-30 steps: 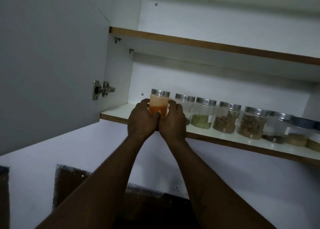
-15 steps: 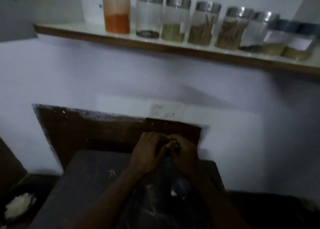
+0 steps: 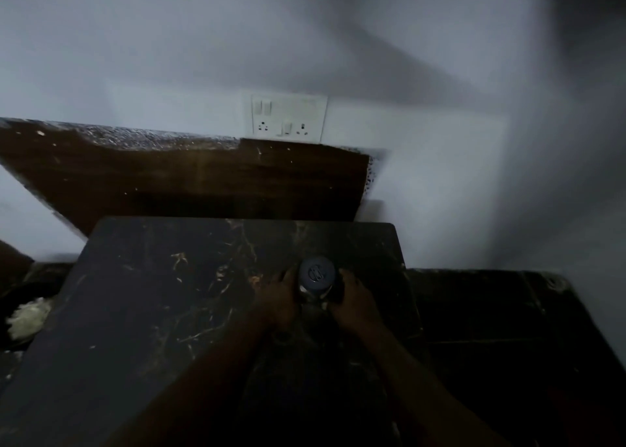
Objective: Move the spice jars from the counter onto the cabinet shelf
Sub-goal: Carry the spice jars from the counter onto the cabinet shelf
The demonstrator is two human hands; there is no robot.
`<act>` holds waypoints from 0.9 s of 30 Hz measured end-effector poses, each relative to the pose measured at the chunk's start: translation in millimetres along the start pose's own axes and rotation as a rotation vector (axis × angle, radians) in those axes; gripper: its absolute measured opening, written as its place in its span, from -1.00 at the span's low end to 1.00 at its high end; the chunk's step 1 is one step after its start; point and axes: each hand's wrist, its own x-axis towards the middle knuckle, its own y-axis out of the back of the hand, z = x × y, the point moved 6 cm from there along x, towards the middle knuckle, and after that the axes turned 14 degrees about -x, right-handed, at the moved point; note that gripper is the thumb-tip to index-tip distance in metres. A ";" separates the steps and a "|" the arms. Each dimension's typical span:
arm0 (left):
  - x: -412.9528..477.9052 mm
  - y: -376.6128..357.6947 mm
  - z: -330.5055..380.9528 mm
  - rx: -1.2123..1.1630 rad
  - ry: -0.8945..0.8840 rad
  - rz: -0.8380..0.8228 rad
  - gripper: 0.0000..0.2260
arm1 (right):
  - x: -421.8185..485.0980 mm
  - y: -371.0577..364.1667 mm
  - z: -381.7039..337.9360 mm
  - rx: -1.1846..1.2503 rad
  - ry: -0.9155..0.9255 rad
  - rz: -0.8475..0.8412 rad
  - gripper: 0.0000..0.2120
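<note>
A jar (image 3: 316, 277) with a blue-grey lid stands upright on the dark marbled bench (image 3: 142, 311), toward its back right part, below the wall socket (image 3: 289, 115). Both hands cup it from opposite sides: the left hand (image 3: 278, 302) against its left wall, the right hand (image 3: 352, 302) against its right, fingers wrapped low around the body. The jar looks like clear glass or hard plastic, so likely stiff, smooth and breakable; light enough, judging by its size. Holding the body below the lid, as here, seems safer than lifting by the lid.
</note>
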 end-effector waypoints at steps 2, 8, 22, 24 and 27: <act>13.6 -7.7 -7.0 -0.002 0.026 0.017 -0.16 | 7.3 -15.9 8.7 0.008 0.013 -0.045 -0.15; 40.8 -22.2 -2.7 -0.097 -0.005 0.064 -0.13 | 24.6 -32.7 15.2 0.049 0.060 -0.076 -0.08; -47.8 56.8 -29.6 -0.429 -0.080 0.513 -0.23 | -44.2 -17.1 -86.3 -0.052 0.245 0.101 0.13; -70.2 99.4 -33.2 -0.474 -0.160 0.618 -0.27 | -57.8 -8.2 -128.9 -0.036 0.345 0.190 0.02; -106.8 179.6 -31.2 -0.509 -0.286 0.828 -0.34 | -82.5 21.9 -205.5 0.141 0.513 0.361 -0.12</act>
